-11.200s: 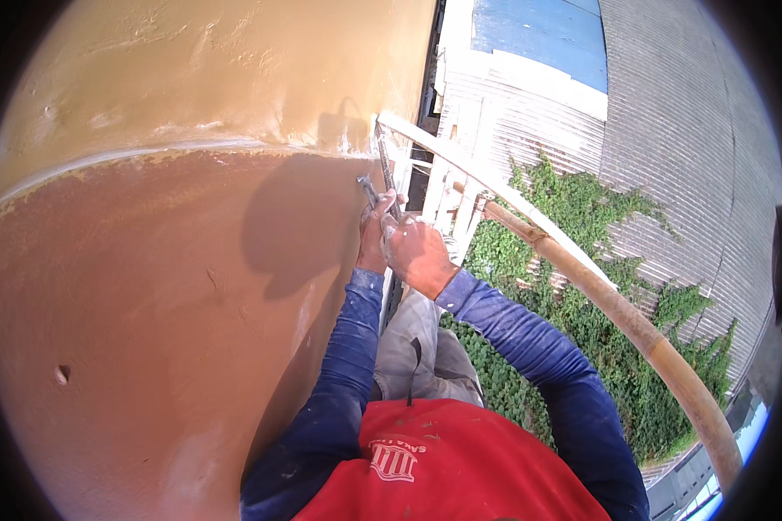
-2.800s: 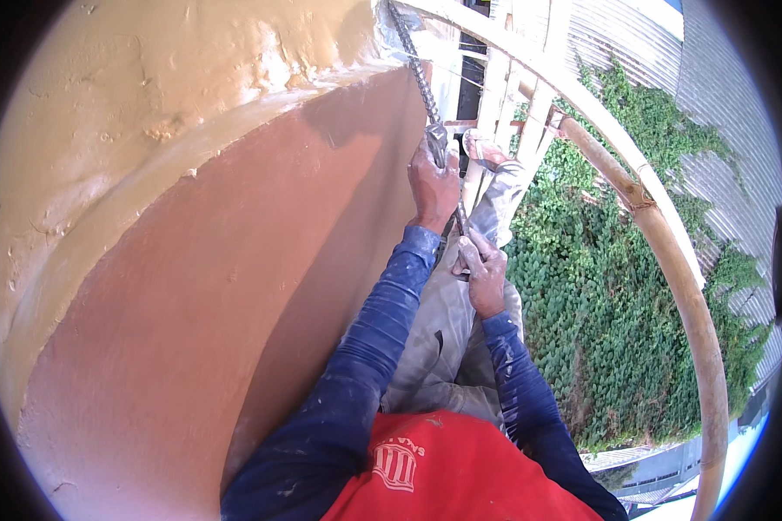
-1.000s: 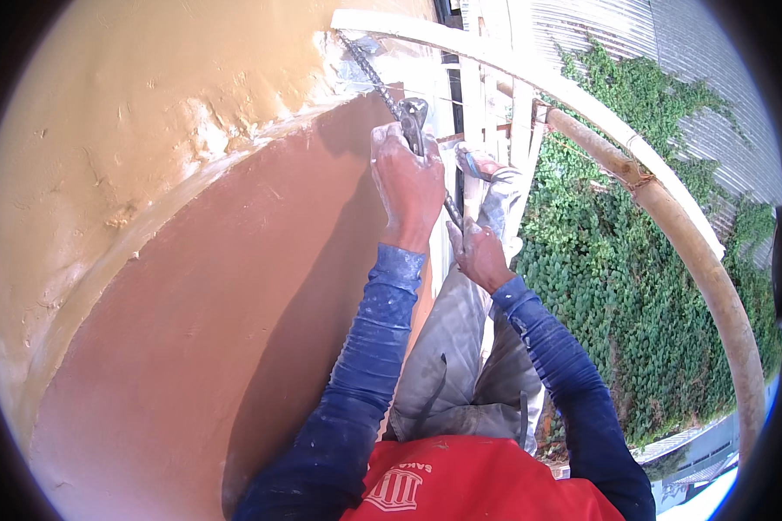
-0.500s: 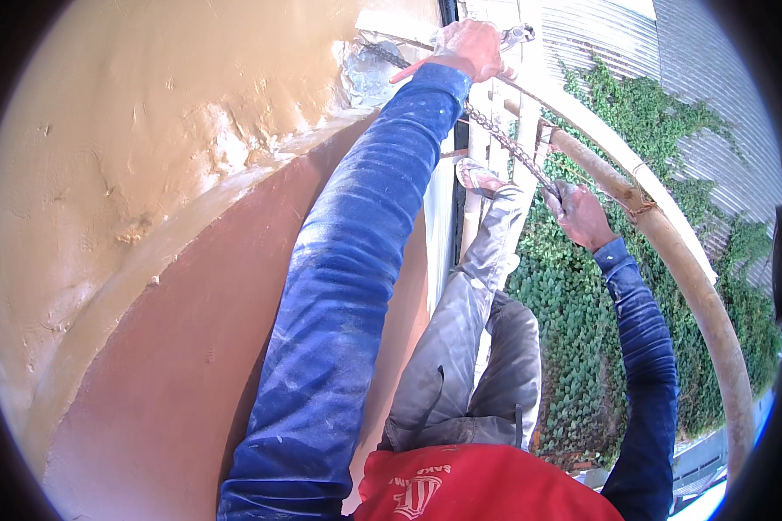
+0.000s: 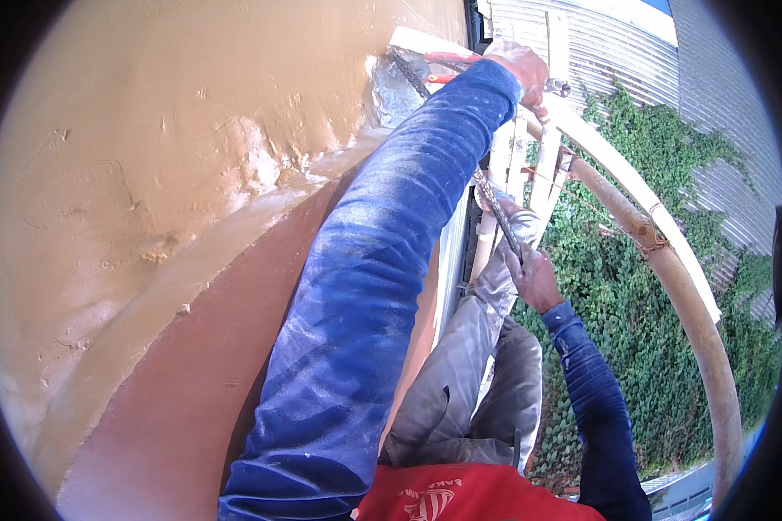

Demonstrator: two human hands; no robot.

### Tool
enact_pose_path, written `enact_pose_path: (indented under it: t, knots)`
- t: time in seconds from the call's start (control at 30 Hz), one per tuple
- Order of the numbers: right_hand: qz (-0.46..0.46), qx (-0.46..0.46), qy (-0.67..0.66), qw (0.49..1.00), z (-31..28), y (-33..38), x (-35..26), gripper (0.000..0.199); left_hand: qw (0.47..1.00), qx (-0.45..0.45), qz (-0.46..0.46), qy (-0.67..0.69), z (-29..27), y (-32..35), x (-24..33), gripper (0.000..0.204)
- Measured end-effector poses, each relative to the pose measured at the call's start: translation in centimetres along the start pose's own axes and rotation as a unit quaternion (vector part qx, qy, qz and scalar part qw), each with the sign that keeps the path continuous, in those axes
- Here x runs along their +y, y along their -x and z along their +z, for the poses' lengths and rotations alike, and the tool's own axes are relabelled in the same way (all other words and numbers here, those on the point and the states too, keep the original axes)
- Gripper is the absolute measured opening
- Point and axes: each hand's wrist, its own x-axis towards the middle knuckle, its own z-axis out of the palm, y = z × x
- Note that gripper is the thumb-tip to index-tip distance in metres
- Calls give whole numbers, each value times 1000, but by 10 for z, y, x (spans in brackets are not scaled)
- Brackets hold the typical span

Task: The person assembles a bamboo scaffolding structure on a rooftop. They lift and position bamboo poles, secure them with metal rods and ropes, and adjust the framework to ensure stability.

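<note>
At the upper middle, my left hand (image 5: 521,68) is closed around a tool that looks like pliers. Its red-orange handles (image 5: 447,59) stick out to the left of the fist, and a metal end (image 5: 558,87) shows on the right. My right hand (image 5: 535,276), lower down, grips the end of a dark metal chain (image 5: 499,215). From there the chain slants up and passes out of sight behind my left forearm. Another length of it (image 5: 408,73) reappears by the wall's grey patch. Where the tool's jaws meet anything is too small to tell.
A tan, uneven wall (image 5: 148,130) with a reddish lower face (image 5: 191,382) fills the left. Pale poles (image 5: 547,165) stand below my hands, and a curved pole (image 5: 669,260) bends down the right. Leafy vines (image 5: 591,373) and corrugated sheeting (image 5: 617,52) lie beyond.
My right hand has come closer to my body and leftward with the chain. My left hand has shifted right, and more of the red-orange handles shows. The view has shifted slightly too.
</note>
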Motion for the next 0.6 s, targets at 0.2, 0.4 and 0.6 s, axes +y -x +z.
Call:
enact_pose_path:
  t: [0.2,0.4,0.6]
  knots:
    - [-16,22,41,999,1,5,-5,38,987,78,-20,139,22,-81,-58,50]
    - [10,7,-35,999,11,14,-52,37,993,-41,-17,-111,39,-96,-161,51]
    - [51,24,-41,998,23,16,-55,39,969,-130,-129,-166,27,-101,-150,59]
